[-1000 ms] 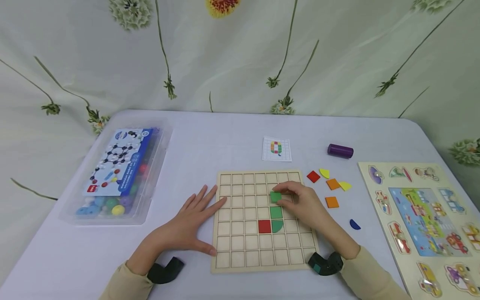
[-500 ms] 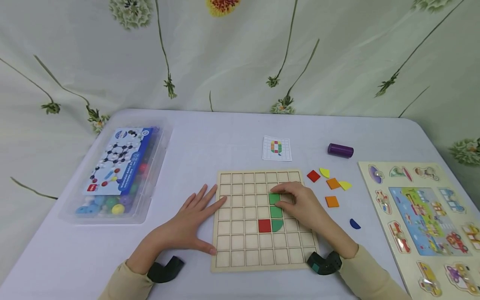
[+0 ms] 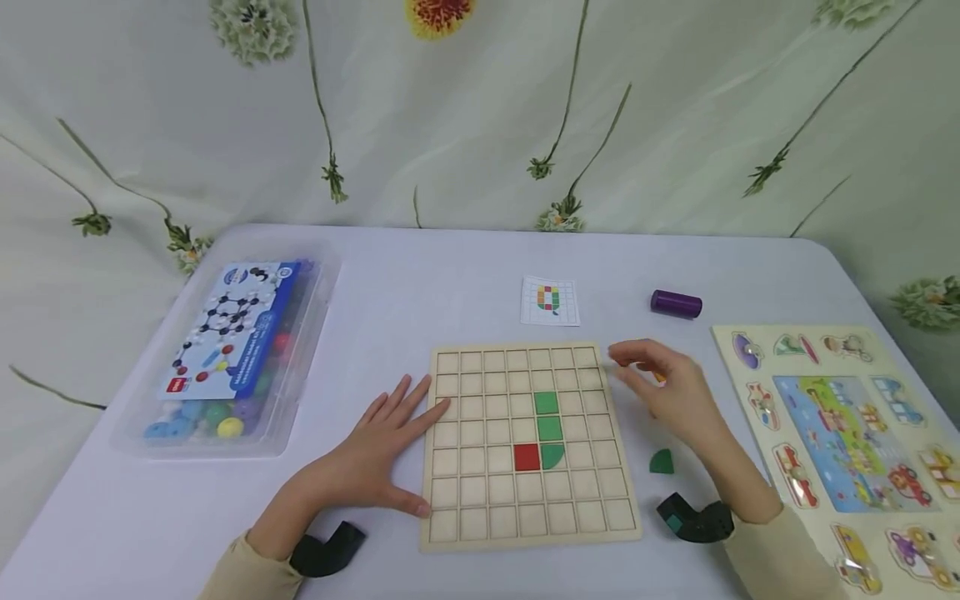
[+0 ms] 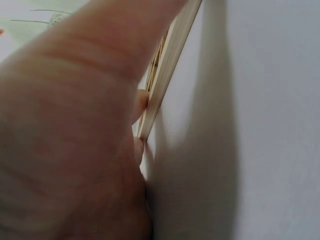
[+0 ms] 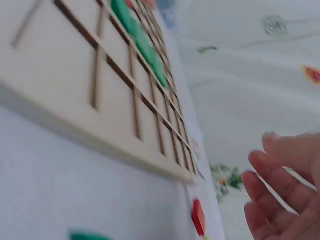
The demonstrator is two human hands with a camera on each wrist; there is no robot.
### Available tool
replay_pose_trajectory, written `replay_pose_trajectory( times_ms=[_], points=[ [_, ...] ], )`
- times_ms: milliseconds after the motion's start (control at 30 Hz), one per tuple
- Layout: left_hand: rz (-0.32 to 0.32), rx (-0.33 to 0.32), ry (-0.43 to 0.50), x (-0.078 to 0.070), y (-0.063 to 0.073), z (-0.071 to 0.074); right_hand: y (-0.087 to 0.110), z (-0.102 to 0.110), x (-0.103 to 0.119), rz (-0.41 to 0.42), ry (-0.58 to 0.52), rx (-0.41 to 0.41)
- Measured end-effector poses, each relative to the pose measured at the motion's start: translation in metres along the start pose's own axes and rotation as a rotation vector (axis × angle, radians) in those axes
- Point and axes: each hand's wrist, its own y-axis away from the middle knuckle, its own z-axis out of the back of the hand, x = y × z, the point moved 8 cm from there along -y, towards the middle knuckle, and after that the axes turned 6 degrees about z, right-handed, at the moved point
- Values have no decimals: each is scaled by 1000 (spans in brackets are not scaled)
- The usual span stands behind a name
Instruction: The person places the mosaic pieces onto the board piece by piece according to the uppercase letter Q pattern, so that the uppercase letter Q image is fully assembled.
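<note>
My left hand lies with fingers spread at the left edge of the wooden grid board; its thumb and index finger touch the rim. Set in the board's cells are a red square tile, a green quarter-round tile and two green square tiles, an upper one and a lower one. My right hand hovers right of the board with bent, relaxed fingers and nothing between them. Beneath it shows a bit of an orange tile. A red tile appears below the hand in the right wrist view.
A loose green quarter-round tile lies near the right forearm. Behind the board are a pattern card and a purple cylinder. A picture puzzle board stands right, a clear plastic box of colored balls left.
My right hand has let go of the upper green square tile, now in its cell, and moved right over the loose tiles, covering most of them. My left hand has stayed put.
</note>
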Motion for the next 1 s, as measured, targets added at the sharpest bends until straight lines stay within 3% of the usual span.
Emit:
replay_pose_trajectory(
  times_ms=[100,200,300,433,533,633,1000],
  points=[
    [18,2,3,2,4,-1,3,20,-25,-61,11,-126],
    [12,-9,14,2,7,-2,9,30,-50,-150,56,-185],
    [-4,-16,13,0,5,-3,16,34,-60,-266,81,-174],
    [-9,-13,10,-1,1,-6,22,38,-55,-345,172,-116],
    [6,-2,11,-1,1,-6,25,39,-53,-353,251,-83],
    [25,9,-1,2,1,-7,27,38,-55,-351,264,-85],
    [25,13,-22,4,0,-4,31,41,-58,-303,303,-207]
  ],
)
